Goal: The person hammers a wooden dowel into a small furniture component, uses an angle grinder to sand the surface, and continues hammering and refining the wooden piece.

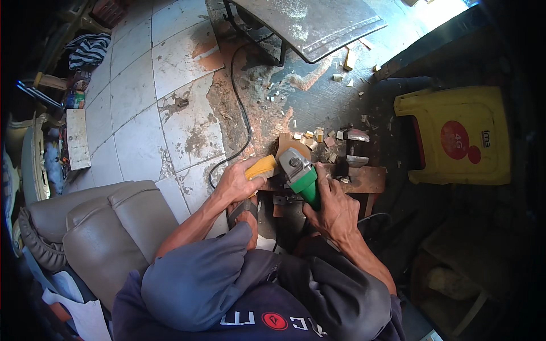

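My right hand point(335, 207) is wrapped round the green body of an angle grinder point(301, 177), its metal head pointing away from me. Beyond the head shows a tan, disc-like edge point(300, 142); I cannot tell whether it is spinning. My left hand point(234, 181) grips a yellow block point(261, 167), held close to the left side of the grinder's head. Whether block and disc touch is hidden. Beneath both lies a low wooden board point(367, 179), with a metal clamp-like piece point(357, 149) on its right part.
Small wood offcuts point(330, 140) lie scattered beyond the board. A black cable point(244, 108) runs over broken floor tiles point(133, 102). At the right is a yellow plastic stool point(489, 142), a low table point(318, 28) stands ahead, and a grey-brown padded seat point(108, 238) is at my left.
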The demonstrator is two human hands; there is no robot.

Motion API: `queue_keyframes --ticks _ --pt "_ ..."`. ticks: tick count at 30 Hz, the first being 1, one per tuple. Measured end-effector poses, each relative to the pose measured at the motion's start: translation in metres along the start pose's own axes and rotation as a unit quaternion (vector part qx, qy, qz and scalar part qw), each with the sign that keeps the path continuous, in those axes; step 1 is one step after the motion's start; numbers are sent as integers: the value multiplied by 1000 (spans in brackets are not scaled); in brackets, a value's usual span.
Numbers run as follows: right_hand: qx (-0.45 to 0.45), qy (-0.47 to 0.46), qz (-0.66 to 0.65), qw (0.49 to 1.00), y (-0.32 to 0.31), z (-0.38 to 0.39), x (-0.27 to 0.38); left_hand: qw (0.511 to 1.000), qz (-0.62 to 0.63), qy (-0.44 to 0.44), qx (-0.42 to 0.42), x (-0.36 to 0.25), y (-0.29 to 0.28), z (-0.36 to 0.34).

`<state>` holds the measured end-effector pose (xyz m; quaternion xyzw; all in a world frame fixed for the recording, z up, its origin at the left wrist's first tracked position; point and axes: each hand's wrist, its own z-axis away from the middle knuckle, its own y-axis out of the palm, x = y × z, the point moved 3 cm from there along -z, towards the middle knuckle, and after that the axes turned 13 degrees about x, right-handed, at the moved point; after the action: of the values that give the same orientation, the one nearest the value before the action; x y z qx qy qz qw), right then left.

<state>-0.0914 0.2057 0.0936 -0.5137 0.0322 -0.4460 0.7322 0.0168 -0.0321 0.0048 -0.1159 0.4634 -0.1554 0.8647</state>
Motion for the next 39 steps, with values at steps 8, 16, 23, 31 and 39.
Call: queue_keyframes --ticks 8,16,23,31,39 --pt "-12 -1 -13 1000 1 -2 -2 999 -27 16 -22 -1 1 2" --pt "-12 -6 -11 1000 3 -1 -3 1000 -16 22 -13 -2 1 0" --pt "4 5 -24 1000 5 0 -4 1000 -2 26 -17 -6 0 3" --pt "16 15 -38 999 4 0 -5 1000 5 -3 -2 -6 -1 2" --pt "-26 -5 -43 999 5 2 -11 992 109 -33 55 9 -5 -2"
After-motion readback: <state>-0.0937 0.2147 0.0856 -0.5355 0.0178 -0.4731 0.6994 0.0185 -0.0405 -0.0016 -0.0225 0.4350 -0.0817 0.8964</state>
